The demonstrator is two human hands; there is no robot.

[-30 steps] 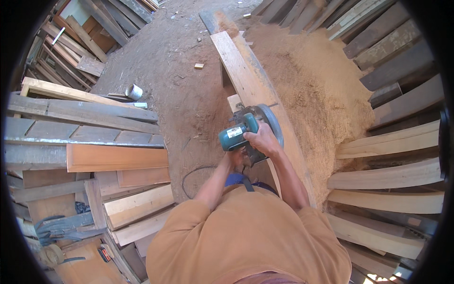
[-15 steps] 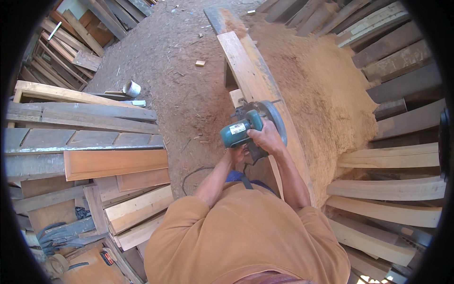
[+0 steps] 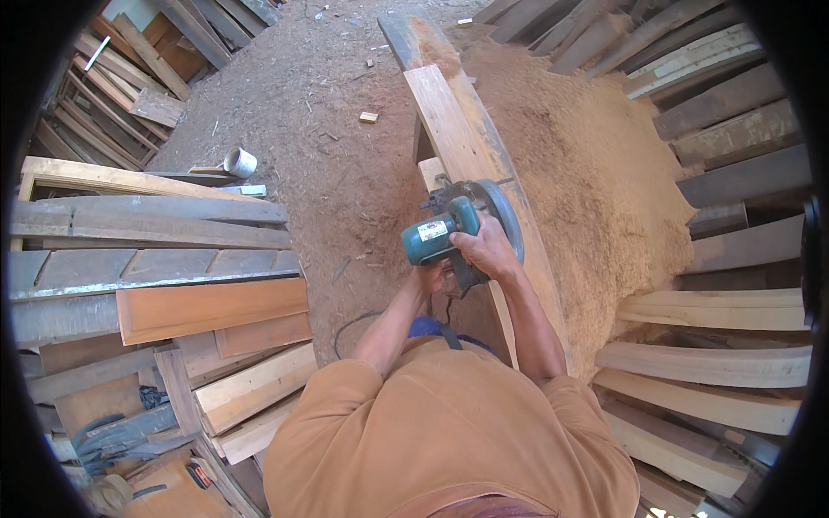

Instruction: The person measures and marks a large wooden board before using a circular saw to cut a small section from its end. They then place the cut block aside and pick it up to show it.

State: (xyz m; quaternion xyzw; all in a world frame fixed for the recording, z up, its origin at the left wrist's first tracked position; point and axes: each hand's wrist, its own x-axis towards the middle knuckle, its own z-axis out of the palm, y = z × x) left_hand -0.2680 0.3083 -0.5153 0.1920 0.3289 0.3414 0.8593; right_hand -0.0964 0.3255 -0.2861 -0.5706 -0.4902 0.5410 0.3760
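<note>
A green circular saw (image 3: 425,243) with a dark base and a round grey guard rests on a long wooden board (image 3: 442,108). My right hand (image 3: 486,249) is wrapped round the saw's rear handle. Under the motor housing, my left hand (image 3: 434,278) is closed against the saw's near side, its fingers partly hidden. The board lies lengthwise on a longer, weathered plank (image 3: 399,39) dusted with sawdust. A small pale wood block (image 3: 430,173) sits beside the board's left edge, just beyond the saw. The blade is hidden by the guard and base.
Sawdust (image 3: 596,190) is heaped right of the plank. Stacked boards (image 3: 708,358) line the right side, and more planks (image 3: 211,308) pile up at left. A white bucket (image 3: 241,162) lies tipped on the ground. A dark cord (image 3: 350,324) curls near my left forearm.
The saw has slid slightly farther forward along the board, with both hands keeping their hold. The whole view has shifted a little.
</note>
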